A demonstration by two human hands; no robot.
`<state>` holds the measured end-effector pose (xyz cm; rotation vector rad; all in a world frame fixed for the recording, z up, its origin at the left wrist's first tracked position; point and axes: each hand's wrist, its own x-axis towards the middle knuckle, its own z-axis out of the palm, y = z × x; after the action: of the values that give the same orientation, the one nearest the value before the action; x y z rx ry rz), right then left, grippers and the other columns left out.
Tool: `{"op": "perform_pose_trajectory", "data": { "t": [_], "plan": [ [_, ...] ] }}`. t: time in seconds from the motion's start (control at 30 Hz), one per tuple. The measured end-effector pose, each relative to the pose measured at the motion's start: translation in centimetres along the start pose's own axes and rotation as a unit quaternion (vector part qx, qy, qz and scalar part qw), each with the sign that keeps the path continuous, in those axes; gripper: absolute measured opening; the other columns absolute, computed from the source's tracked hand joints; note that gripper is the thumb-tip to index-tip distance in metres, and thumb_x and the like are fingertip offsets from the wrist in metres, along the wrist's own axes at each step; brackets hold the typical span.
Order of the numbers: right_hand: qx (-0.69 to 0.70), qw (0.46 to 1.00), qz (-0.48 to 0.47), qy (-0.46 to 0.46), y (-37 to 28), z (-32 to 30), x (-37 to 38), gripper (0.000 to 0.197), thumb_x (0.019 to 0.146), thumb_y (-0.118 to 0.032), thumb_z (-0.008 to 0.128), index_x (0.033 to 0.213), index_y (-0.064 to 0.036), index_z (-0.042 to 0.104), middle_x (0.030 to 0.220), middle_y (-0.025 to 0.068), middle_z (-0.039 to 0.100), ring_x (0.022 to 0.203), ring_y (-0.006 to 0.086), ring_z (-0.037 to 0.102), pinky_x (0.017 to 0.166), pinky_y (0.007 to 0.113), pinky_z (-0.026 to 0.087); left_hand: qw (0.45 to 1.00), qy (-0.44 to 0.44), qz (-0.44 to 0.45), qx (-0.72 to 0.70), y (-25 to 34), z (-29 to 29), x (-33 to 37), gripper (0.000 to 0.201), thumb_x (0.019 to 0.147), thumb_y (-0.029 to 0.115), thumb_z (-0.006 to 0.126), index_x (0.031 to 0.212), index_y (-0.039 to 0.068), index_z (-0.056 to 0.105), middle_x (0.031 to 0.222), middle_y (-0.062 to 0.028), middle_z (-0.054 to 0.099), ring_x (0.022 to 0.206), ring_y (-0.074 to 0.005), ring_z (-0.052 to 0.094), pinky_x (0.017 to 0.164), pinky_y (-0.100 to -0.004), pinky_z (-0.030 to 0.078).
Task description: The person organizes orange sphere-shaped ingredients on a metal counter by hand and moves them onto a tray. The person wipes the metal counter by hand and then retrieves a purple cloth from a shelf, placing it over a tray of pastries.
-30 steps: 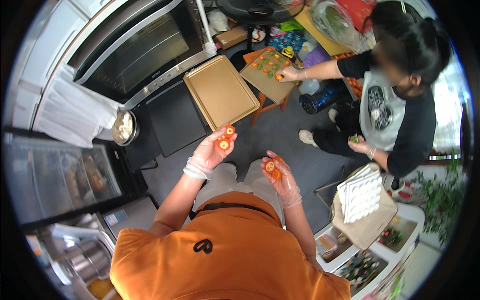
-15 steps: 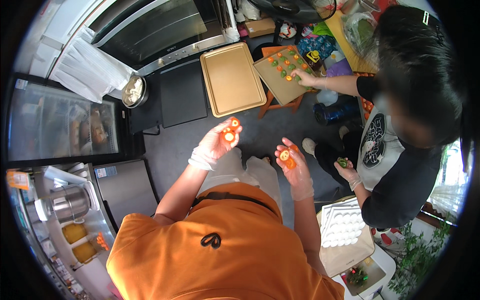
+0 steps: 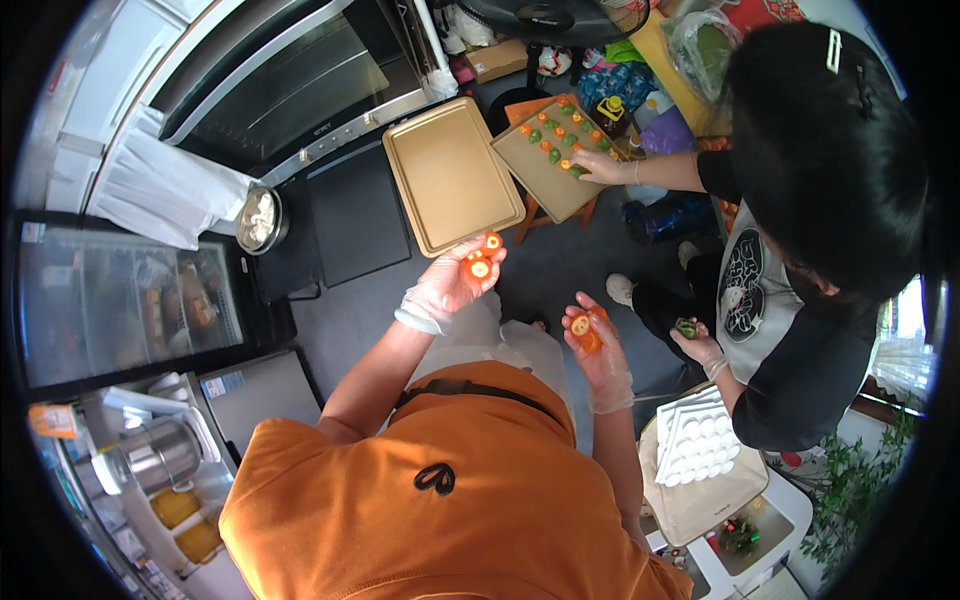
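Observation:
My left hand (image 3: 445,287), in a clear glove, is closed around several small orange pieces (image 3: 479,268) with pale round centres. Its fingertips are just in front of the near edge of a gold baking tray (image 3: 455,180). To the right, my gloved right hand (image 3: 606,362) is cupped with its fingers curled about similar orange pieces (image 3: 590,341), one showing a pale yellow centre. Both hands are raised in front of my body and apart from each other. What the pieces are made of I cannot make out.
A co-worker's gloved hand (image 3: 600,167) reaches over a second tray (image 3: 560,203) with rows of orange and green pieces. Their other hand (image 3: 702,349) holds something green. Around me are an oven (image 3: 300,90), a metal bowl (image 3: 260,222) and white moulds (image 3: 698,443).
The whole view has shifted slightly. Both my hands keep hold of the orange pieces, with the left now closer to the gold tray's near edge. The co-worker's hand stays over the second tray.

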<state>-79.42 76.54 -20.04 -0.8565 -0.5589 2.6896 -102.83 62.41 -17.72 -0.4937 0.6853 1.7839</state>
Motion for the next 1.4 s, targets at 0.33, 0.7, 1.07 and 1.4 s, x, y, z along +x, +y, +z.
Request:
{"op": "perform_pose_trajectory", "data": {
  "t": [0.33, 0.7, 1.07, 1.4],
  "plan": [
    [-0.053, 0.999, 0.001, 0.007, 1.2, 7.0, 6.2, 0.035, 0.092, -0.015, 0.052, 0.125, -0.0031, 0.049, 0.107, 0.0117, 0.061, 0.096, 0.0204, 0.062, 0.08, 0.029, 0.054, 0.999, -0.034, 0.026, -0.024, 9.7, -1.8, 1.9, 0.02, 0.088, 0.011, 0.058, 0.106, 0.003, 0.055, 0.1, -0.0091, 0.059, 0.09, -0.0221, 0.059, 0.072, -0.0305, 0.052],
    [-0.016, 0.997, -0.051, 0.062, -1.1, 7.7, 8.6, 0.034, 0.09, -0.016, 0.056, 0.12, -0.0026, 0.05, 0.103, 0.0116, 0.062, 0.093, 0.0214, 0.063, 0.079, 0.031, 0.054, 0.999, -0.029, -0.043, -0.013, 13.3, -2.8, 5.1, 0.019, 0.089, 0.012, 0.057, 0.106, 0.005, 0.056, 0.101, -0.0086, 0.059, 0.09, -0.0225, 0.059, 0.072, -0.0319, 0.053],
    [-0.06, 0.968, -0.119, 0.212, -10.5, -1.1, 10.9, 0.031, 0.088, -0.016, 0.058, 0.114, -0.0018, 0.048, 0.096, 0.0131, 0.063, 0.084, 0.0225, 0.065, 0.073, 0.033, 0.056, 0.989, 0.024, -0.121, 0.076, 9.2, 2.7, 10.5, 0.026, 0.087, 0.013, 0.061, 0.109, 0.003, 0.053, 0.101, -0.0106, 0.058, 0.09, -0.0225, 0.059, 0.071, -0.0315, 0.052],
    [-0.245, 0.825, -0.263, 0.435, -34.6, -16.7, 18.4, 0.033, 0.083, -0.011, 0.06, 0.113, -0.0014, 0.051, 0.09, 0.0095, 0.063, 0.074, 0.0208, 0.063, 0.056, 0.029, 0.055, 0.973, 0.034, -0.156, 0.165, 0.4, 14.0, 21.1, 0.024, 0.089, 0.012, 0.056, 0.112, 0.007, 0.053, 0.102, -0.0057, 0.057, 0.092, -0.0182, 0.057, 0.074, -0.0276, 0.05]
  ]
}}
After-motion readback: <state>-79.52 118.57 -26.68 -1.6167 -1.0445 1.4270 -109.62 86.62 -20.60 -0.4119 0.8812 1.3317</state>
